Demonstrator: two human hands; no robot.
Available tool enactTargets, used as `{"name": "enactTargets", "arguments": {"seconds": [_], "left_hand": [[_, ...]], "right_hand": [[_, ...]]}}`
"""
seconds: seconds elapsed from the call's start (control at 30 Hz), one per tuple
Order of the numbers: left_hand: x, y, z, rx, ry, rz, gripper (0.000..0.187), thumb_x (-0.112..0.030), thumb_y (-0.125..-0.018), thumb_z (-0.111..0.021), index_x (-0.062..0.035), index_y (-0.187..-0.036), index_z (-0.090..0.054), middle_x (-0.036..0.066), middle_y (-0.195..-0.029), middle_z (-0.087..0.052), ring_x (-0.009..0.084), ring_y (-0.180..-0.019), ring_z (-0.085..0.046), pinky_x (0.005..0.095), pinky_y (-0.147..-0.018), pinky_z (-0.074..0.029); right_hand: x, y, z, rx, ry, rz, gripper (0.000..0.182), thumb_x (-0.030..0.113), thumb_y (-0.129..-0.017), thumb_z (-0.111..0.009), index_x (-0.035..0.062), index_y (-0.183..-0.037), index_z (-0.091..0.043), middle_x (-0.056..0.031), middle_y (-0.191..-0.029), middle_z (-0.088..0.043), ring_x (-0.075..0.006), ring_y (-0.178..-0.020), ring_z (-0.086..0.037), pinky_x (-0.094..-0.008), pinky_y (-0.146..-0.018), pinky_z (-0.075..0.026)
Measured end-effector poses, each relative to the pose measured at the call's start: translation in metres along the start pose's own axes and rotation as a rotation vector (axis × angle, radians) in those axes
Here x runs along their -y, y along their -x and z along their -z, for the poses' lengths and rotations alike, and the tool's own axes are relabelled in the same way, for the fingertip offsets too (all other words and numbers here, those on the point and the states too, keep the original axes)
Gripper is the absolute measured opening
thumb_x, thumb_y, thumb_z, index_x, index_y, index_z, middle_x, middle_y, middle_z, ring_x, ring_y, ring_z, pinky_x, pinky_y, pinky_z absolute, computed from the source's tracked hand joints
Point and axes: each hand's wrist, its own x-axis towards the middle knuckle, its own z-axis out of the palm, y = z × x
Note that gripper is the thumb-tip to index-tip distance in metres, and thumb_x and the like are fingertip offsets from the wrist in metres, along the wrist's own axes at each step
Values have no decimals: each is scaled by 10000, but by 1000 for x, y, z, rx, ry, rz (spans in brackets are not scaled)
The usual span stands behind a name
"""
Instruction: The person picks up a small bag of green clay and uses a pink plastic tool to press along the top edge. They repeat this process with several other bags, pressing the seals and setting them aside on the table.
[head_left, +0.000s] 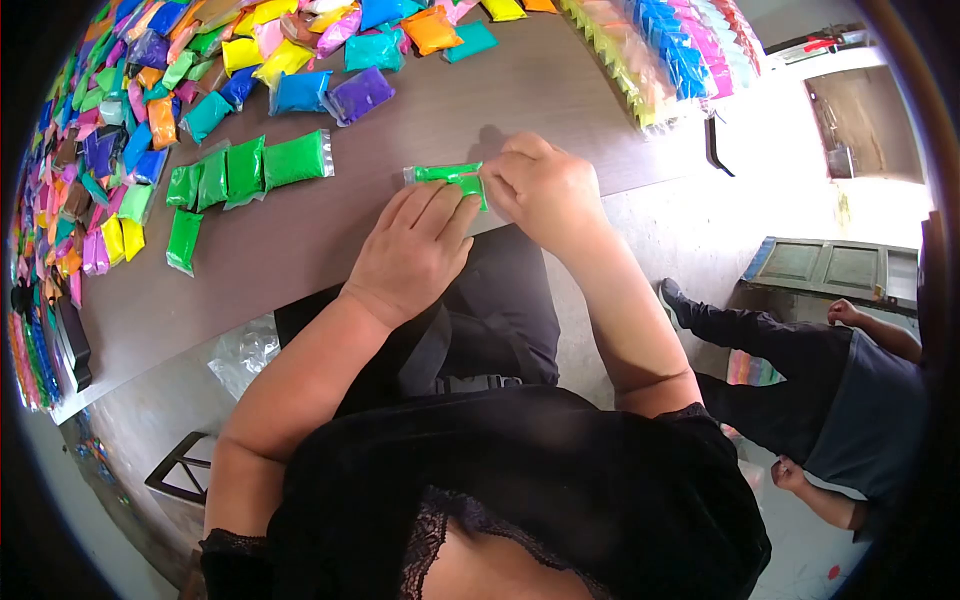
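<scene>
A small clear packet with bright green filling lies near the front edge of the table, between my hands. The fingers of my left hand are bent over its near side and hold it. My right hand is closed in a pinch at the packet's right end, its fingertips partly hidden behind the knuckles. To the left, several filled green packets lie in a row, with one more green packet just below them.
A big pile of coloured packets covers the table's left and far side. Stacked strips of coloured packets stand at the far right. A clear plastic bag hangs below the table edge. Another person is at the right.
</scene>
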Motion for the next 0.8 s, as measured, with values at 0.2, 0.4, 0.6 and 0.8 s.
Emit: {"name": "enactTargets", "arguments": {"seconds": [0.2, 0.4, 0.6, 0.8], "left_hand": [[2, 1, -2, -19, 7, -7, 497, -157, -774, -758, -37, -1234, -617, 114, -1231, -568, 308, -1181, -550, 453, -1025, -469], [2, 2, -3, -12, 5, -2, 508, -156, -772, -765, -35, -1239, -607, 118, -1247, -566, 311, -1191, -549, 450, -1027, -471], [1, 5, -1, -23, 38, 52, 535, -167, -768, -777, -46, -1253, -586, 130, -1296, -560, 326, -1248, -531, 454, -1055, -453], [0, 6, 2, 28, -20, 77, 524, -171, -770, -779, -58, -1242, -581, 144, -1368, -528, 331, -1319, -492, 466, -1105, -407]], "right_hand": [[-2, -4, 6, 58, 49, 0, 114, 222, -844, -702, 138, -771, -677, -39, -828, -602, -262, -695, -656, -394, -577, -527], [1, -6, 10, 107, 41, 32, 106, 218, -837, -698, 133, -777, -681, -42, -831, -605, -265, -697, -657, -401, -582, -528], [1, -5, 8, 97, 44, -5, 91, 220, -826, -700, 135, -793, -695, -43, -838, -610, -264, -706, -659, -404, -588, -531], [2, -5, 8, 81, 50, 14, 90, 209, -827, -697, 129, -787, -692, -49, -844, -622, -275, -701, -662, -404, -590, -534]]}}
